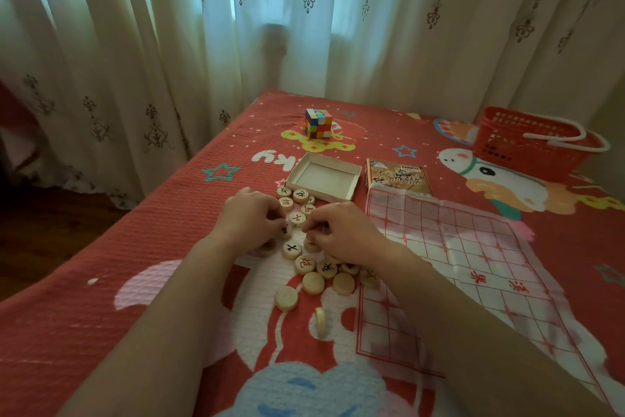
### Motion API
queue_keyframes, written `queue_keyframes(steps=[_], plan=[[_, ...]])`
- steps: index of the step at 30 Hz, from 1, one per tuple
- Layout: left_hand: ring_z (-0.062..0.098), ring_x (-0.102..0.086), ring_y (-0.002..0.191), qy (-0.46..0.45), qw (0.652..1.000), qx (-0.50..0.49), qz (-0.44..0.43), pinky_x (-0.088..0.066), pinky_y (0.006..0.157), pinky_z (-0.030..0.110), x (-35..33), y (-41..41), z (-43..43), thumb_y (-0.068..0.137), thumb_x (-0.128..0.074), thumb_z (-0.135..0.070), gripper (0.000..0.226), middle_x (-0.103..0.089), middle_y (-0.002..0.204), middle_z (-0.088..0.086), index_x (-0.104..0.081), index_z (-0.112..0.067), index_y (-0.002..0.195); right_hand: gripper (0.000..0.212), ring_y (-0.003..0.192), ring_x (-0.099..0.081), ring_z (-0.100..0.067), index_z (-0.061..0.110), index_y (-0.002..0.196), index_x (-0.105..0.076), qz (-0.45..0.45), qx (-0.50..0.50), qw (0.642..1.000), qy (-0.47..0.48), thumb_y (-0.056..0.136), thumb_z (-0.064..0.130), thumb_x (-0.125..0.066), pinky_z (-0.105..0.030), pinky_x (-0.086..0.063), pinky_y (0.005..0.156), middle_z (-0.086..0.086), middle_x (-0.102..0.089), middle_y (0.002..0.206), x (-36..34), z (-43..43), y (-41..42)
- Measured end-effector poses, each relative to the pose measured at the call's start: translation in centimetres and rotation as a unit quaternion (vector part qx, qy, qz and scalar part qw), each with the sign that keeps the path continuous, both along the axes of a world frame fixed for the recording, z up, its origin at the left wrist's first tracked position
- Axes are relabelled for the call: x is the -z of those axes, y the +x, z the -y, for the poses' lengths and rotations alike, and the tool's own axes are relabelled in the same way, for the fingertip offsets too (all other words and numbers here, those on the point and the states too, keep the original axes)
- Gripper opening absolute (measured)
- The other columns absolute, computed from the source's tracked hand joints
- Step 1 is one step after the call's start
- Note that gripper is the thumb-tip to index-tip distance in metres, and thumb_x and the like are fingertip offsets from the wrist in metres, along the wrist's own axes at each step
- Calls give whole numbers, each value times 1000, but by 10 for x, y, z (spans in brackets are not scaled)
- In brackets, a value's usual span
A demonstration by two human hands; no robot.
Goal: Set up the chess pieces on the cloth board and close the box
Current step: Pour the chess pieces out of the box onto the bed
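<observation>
Chess pieces (313, 269) heaped beside the cloth board (473, 247) (box (323, 176) open); left hand (250, 218) and right hand (343, 230) each pinch one, placement likely next.

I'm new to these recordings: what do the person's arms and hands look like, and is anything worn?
Both forearms are bare, with no sleeves in view. The left hand and right hand wear no gloves, and no rings, watch or bracelet show.

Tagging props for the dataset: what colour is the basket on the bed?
The basket is red-orange plastic lattice with white handles; the head view, the only one, shows it clearly.
</observation>
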State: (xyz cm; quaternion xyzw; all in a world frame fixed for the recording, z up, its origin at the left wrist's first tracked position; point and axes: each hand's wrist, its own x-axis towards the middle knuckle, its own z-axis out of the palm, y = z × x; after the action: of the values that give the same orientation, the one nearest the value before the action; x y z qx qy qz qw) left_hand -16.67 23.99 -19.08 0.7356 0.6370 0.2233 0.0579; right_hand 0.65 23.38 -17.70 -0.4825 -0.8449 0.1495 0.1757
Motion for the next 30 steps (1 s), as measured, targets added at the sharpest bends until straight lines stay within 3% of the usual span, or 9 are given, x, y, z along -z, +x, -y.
queue_keyframes(steps=[3, 8, 14, 19, 24, 27, 30], plan=[[19, -43, 97, 4, 1000, -11, -11, -39, 85, 35, 4, 0, -2, 81, -65, -32, 14, -56, 90, -5, -70, -21, 88, 21, 82, -56, -8, 19, 92, -72, -3, -5, 1000, 3, 81, 15, -55, -38, -51, 78, 3, -70, 94, -1, 1, -1], [25, -55, 96, 85, 985, -99, 109, -37, 83, 31, -2, -22, -3, 82, -64, -16, 13, -63, 96, 6, -72, -12, 90, 19, 75, -51, -4, 15, 92, -72, -17, -14, 1000, 4, 80, 12, -57, -33, -50, 75, 4, -68, 87, -3, 5, 0], [17, -50, 86, -69, 987, -38, 137, -39, 78, 26, -1, -41, 2, 79, -60, -3, 26, -62, 99, 1, -73, -19, 94, 21, 63, -47, 4, 17, 94, -72, -13, -22, 1000, -8, 81, 11, -56, -24, -45, 68, 11, -60, 78, -5, 5, 0], [16, -48, 91, -64, 992, -34, 108, -34, 77, 25, -2, -40, 3, 74, -71, -15, 20, -55, 98, -2, -73, -19, 94, 21, 58, -46, 7, 16, 94, -72, -15, -26, 999, -15, 81, 10, -56, -11, -34, 59, 25, -50, 68, -5, 5, -1], [20, -48, 101, -59, 993, -27, 100, -41, 91, 37, 1, -37, 1, 70, -76, -33, 18, -55, 97, -1, -72, -26, 86, 25, 59, -47, 6, 17, 93, -72, -14, -21, 1000, -5, 80, 8, -52, -19, -42, 62, 25, -48, 65, -7, 6, -2], [22, -47, 104, -40, 996, -38, 74, -41, 92, 41, 4, -32, -1, 78, -68, -41, 22, -58, 99, 4, -73, -20, 85, 23, 57, -47, 12, 14, 93, -72, -13, -25, 1000, -5, 81, 7, -53, -4, -33, 56, 26, -44, 63, -10, 7, -4], [25, -49, 105, -41, 996, -50, 68, -41, 89, 39, 7, -29, -4, 85, -60, -40, 29, -60, 100, 6, -73, -14, 83, 22, 56, -46, 9, 12, 94, -72, -9, -34, 999, -9, 83, 8, -53, -4, -32, 54, 25, -45, 64, -11, 8, -8]])
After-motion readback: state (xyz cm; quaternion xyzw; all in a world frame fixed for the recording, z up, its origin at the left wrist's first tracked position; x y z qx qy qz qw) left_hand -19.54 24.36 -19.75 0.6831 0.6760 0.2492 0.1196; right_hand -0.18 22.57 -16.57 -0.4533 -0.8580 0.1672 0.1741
